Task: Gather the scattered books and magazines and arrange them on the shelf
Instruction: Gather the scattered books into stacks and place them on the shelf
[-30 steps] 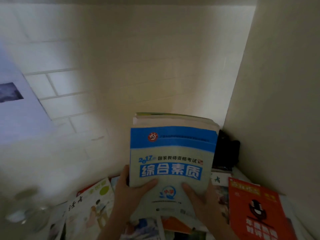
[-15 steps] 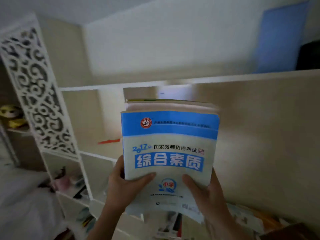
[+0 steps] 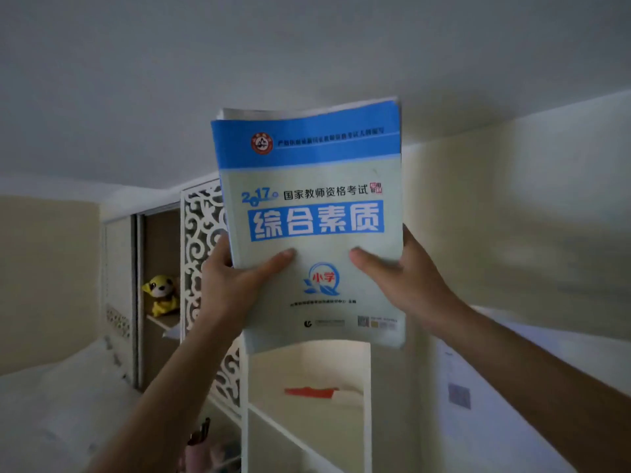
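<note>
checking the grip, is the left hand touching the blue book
Touching. The head view shows the left hand gripping the blue book, thumb pressed flat on its cover.

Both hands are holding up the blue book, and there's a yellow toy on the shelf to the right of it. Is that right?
Not quite. The head view shows the yellow toy on a shelf to the left of the book, not the right. The rest is right: the left hand and right hand both hold the book up.

Both forearms are bare, no sleeves, rings or watch visible.
</note>
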`<state>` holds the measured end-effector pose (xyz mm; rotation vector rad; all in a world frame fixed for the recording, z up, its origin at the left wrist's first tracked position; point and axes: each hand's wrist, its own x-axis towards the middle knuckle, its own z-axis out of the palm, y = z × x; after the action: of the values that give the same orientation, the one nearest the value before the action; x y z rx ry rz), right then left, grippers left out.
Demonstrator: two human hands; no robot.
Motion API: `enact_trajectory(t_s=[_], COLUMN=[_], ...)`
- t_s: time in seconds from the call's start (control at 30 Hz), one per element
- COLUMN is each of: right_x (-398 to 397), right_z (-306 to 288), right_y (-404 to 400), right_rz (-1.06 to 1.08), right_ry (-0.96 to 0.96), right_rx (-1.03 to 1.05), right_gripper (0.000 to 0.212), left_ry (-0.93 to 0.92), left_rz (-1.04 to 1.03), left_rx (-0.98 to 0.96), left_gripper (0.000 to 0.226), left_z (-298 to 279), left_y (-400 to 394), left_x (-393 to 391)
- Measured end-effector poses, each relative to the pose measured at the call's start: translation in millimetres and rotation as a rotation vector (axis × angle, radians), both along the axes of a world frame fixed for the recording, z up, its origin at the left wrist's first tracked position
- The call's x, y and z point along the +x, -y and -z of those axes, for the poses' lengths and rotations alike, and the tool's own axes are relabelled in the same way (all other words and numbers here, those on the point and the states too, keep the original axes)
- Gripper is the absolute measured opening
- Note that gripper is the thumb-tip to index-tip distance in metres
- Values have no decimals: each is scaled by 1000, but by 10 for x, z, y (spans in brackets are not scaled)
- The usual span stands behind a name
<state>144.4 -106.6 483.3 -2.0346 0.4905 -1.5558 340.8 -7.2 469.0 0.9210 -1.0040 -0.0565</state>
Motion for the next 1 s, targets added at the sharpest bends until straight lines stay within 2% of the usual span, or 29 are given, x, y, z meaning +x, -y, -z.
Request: enact_trajectory(t_s=[0.17,0.43,0.57,0.73,0.87,0.93,1.0], right_x=[492,1311,1683,2103,2249,2235,2235], right_z=[-585,-659,-681,-787,-744,-699,-625], right_y=[1077,2432,2809,3029,3185,3279,3320], right_rz=[-45,-132,-206,-251,-164,-133,-76], right_ry=[-81,-104,-165,-227,-287,-358,-485], right_rx=[76,276,313,325,254,213,169], right_gripper=[37,44,69,41,62,72,90], left_ry=[-38,-5,-8,-65,-78,-17,77], left_rz=[-27,-106,-195,-281,-249,-146,-74], left_rx=[-13,31,39,44,17,32,55], left_gripper=[59,58,55,53,58,67,69], left_z=[-408,-564,-530,-521,-451,-308,-115], left_y=[1047,2102,2372,2602,2732,2744,2748], left_x=[502,1153,1460,1789,1960,2046,2140])
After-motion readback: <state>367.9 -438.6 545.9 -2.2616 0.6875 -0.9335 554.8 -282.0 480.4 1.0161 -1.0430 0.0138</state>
